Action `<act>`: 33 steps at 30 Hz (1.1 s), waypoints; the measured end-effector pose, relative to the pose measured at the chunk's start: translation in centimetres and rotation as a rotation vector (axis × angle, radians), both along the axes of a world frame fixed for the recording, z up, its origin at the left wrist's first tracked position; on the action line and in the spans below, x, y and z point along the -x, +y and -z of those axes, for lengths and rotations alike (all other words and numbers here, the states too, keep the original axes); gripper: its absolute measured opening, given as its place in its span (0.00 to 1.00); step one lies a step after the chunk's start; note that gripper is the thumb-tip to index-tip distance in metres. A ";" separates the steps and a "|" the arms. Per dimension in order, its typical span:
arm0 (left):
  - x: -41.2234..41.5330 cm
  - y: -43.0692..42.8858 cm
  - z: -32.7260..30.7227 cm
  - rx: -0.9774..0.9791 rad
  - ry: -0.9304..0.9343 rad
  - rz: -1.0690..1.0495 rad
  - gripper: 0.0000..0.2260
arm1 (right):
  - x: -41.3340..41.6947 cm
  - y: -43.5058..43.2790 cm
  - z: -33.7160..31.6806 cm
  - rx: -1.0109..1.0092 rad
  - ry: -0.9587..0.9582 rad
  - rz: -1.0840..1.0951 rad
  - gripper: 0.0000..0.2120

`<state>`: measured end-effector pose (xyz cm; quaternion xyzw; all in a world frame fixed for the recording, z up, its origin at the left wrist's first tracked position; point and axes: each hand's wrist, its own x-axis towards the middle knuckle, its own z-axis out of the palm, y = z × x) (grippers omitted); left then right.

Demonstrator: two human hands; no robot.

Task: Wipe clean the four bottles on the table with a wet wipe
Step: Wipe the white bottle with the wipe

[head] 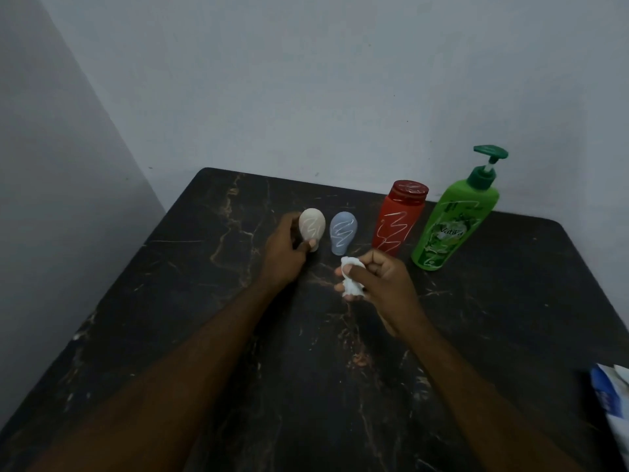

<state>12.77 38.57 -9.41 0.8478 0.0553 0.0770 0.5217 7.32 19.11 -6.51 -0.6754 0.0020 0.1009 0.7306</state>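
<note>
Four bottles stand in a row at the back of the dark marble table [170, 318], each marked with white scribbles. From the left: a small beige bulb-shaped bottle [312, 226], a small blue bulb-shaped bottle [343, 233], a red bottle [398, 219] with a dark red cap, and a tall green pump bottle [452, 226]. My left hand [284, 253] grips the beige bottle around its lower part. My right hand [377, 281] holds a crumpled white wet wipe [350, 277], just in front of the blue bottle.
A blue and white wipe packet [612, 396] lies at the table's right edge, partly cut off by the frame. Grey walls meet behind and to the left of the table.
</note>
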 end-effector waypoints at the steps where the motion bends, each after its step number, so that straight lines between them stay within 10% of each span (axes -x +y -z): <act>1: 0.0 -0.1 0.0 -0.005 -0.009 0.001 0.22 | 0.0 -0.2 0.2 0.003 -0.009 -0.002 0.07; 19: 8.7 -0.8 0.0 0.096 -0.041 -0.025 0.21 | 4.3 -3.6 1.8 0.033 -0.217 -0.050 0.10; 33: 17.2 -7.5 1.4 0.263 0.077 0.336 0.22 | 11.2 -9.2 3.9 0.289 -0.444 0.019 0.08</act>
